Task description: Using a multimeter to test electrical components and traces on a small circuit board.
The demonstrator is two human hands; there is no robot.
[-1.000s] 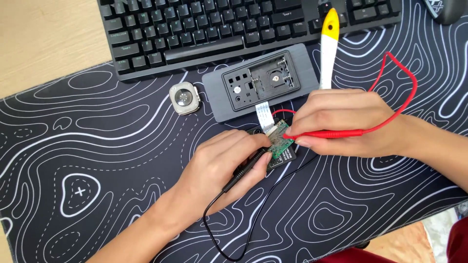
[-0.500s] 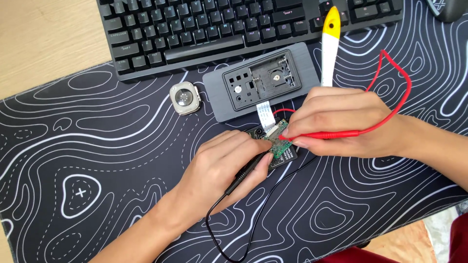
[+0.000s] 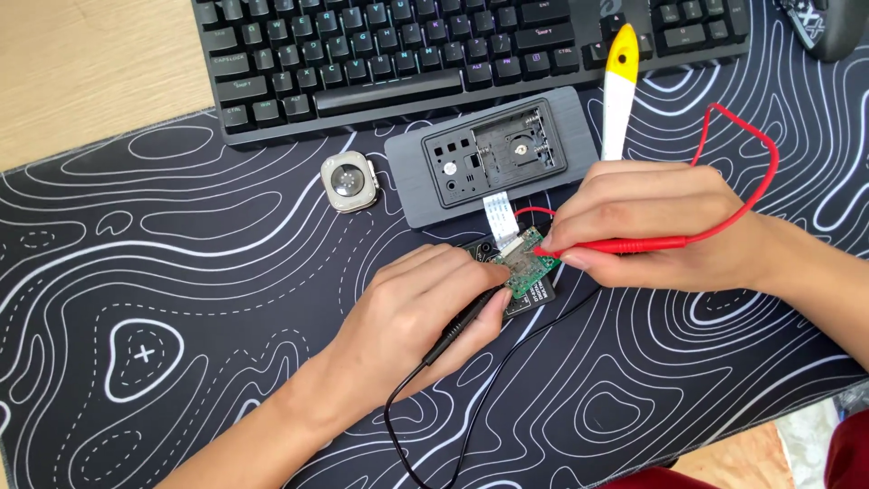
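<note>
A small green circuit board point(image 3: 529, 269) lies on the black desk mat point(image 3: 181, 272), joined by a white ribbon cable point(image 3: 501, 215) to an opened grey device housing point(image 3: 493, 156). My left hand point(image 3: 425, 308) grips a black test probe point(image 3: 462, 324) whose tip touches the board's left side. My right hand point(image 3: 647, 222) grips a red test probe point(image 3: 625, 244), its tip resting on the board's upper edge. The red lead point(image 3: 756, 149) loops up behind my right hand. The black lead point(image 3: 425, 435) trails toward the mat's near edge.
A black keyboard point(image 3: 407, 63) runs along the far side of the mat. A small square watch body point(image 3: 348, 181) lies left of the housing. A white tool with a yellow tip point(image 3: 618, 95) rests right of the housing. A dark mouse point(image 3: 828, 23) sits at the top right.
Both hands stay on the board with only slight shifts. The red lead's loop has moved a little.
</note>
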